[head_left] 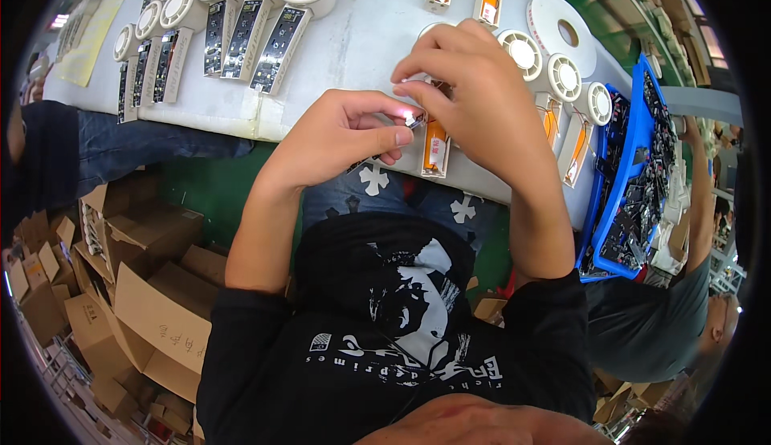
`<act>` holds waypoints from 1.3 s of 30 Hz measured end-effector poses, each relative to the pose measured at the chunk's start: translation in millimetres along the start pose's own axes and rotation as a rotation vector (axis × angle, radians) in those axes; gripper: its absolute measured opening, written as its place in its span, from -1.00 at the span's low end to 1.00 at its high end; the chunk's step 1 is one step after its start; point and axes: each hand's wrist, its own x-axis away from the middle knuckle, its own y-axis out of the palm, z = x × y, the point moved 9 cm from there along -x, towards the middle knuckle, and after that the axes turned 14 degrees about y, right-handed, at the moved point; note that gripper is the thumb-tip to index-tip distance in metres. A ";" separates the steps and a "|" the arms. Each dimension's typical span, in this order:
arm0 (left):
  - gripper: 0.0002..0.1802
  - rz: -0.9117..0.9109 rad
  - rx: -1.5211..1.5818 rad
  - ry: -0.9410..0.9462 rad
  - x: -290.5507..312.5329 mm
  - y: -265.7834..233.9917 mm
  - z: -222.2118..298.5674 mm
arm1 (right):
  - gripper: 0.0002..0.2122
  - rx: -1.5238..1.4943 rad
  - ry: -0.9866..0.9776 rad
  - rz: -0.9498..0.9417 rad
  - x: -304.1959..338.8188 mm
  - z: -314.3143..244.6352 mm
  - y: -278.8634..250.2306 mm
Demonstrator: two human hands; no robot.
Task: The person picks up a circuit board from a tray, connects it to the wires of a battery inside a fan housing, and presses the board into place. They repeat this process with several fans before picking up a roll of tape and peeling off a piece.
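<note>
My left hand pinches a small dark circuit board between thumb and fingers, and a pinkish-white light glows at its end. Just right of the board, a white handheld fan housing lies near the table's front edge, with an orange battery in its handle. My right hand is over this housing and hides most of its fan head. Its thumb and forefinger are curled closely together; what they grip, if anything, is too small to make out.
Fans with circuit boards on their handles line the far left of the white table. Fans with orange batteries lie right, near a white tape roll. A blue bin holds dark boards. Cardboard boxes and people are nearby.
</note>
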 end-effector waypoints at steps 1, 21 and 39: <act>-0.69 0.014 0.059 0.021 -1.0 -0.3 0.5 | -0.85 -0.054 0.019 -0.002 1.1 5.0 -3.3; -0.69 0.171 0.268 0.084 -4.0 -11.2 -3.9 | -0.84 -0.261 0.162 -0.013 19.2 20.0 1.6; -0.65 0.244 0.212 0.122 -3.8 -10.6 2.5 | -0.90 0.107 0.024 0.274 34.2 -9.1 2.9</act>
